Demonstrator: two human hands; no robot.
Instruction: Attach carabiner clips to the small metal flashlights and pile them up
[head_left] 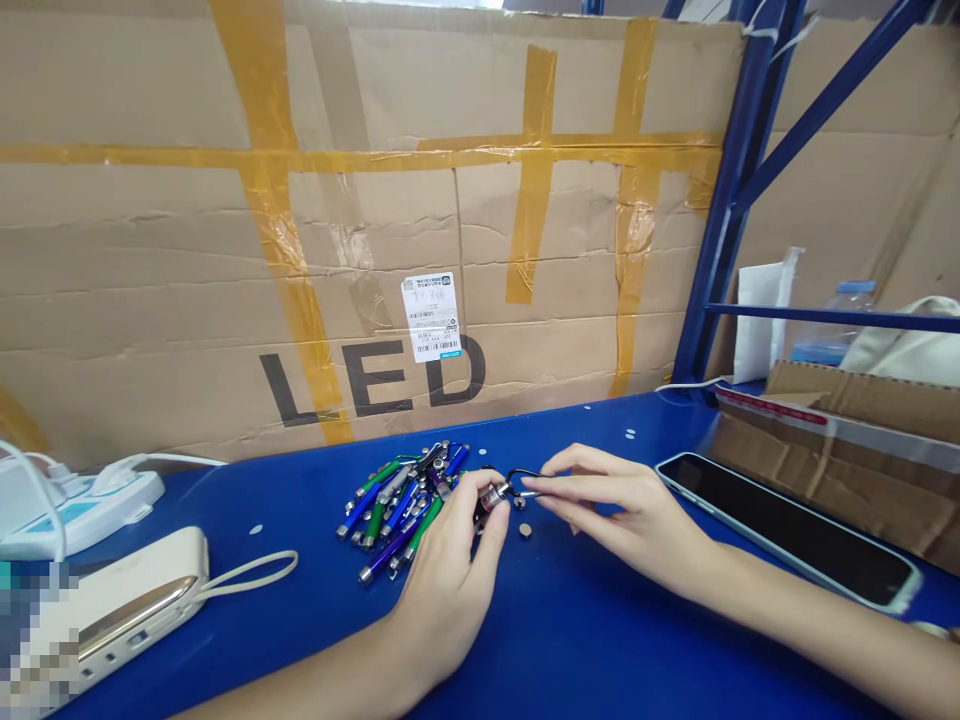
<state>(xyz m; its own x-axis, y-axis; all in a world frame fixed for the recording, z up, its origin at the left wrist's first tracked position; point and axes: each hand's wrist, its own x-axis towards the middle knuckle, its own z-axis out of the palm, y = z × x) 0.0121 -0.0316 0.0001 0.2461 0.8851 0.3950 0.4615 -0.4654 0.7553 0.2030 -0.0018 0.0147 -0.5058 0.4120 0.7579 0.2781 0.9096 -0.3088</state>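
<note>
Backdrop: large cardboard sheet [375, 220] patched with amber packing tape [534, 175], printed "LED", white shipping label [431, 317] on it. Right side: blue steel shelving upright [720, 250], with plastic bottle [836, 325], cream tote bag [907, 345] and cardboard mailer [832, 460] beyond.

Blue surface [577, 650] carries white power strip [82, 510] and cream power bank [112, 610] at left, dark-screened phone [784, 530] at right. Centre: loose pile of mini keychain flashlights [397, 510], blue, green, purple and silver, clips tangled together.

Both hands sit just right of the pile. Left hand [450, 570] is curled, thumb and fingers closed on a silver flashlight body [491, 497]. Right hand [622, 510] is nearly closed, fingertips at the end of a black wire clip [521, 477] on that body; can't tell if it has real grip. Small silver discs [525, 530], probably button cells, lie loose near the hands.

Risks: discs are flat and unguarded, so a knock could send them rolling or under the phone. Clips could snag and drag the pile. Sudden pull on the clip could pop the body from the left hand.
</note>
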